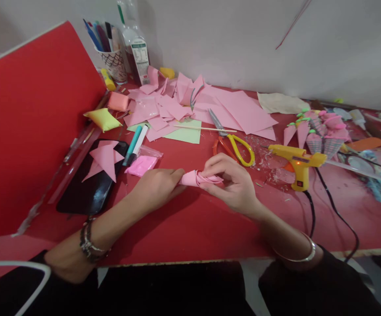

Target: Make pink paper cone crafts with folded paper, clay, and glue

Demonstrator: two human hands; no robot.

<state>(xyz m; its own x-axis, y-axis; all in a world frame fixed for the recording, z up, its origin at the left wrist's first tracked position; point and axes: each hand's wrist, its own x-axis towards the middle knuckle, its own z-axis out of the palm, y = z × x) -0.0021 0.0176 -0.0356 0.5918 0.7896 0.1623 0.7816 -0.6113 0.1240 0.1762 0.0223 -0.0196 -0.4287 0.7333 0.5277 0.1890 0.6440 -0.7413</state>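
Both my hands meet over the red table [190, 224] on a small rolled pink paper piece [197, 178]. My left hand [159, 186] pinches its left end with closed fingers. My right hand [231, 182] curls round its right end, fingers bent and pressed on the folds. The paper looks like a curled cone or petal, held just above the table top.
Yellow-handled scissors [234, 145] and a thin wooden stick [203, 128] lie just behind my hands. A yellow glue gun [297, 162] stands to the right, its black cord [335, 215] running off the front edge. Pink paper sheets [239, 109], a black phone [90, 188], and a pen cup [114, 63] lie around.
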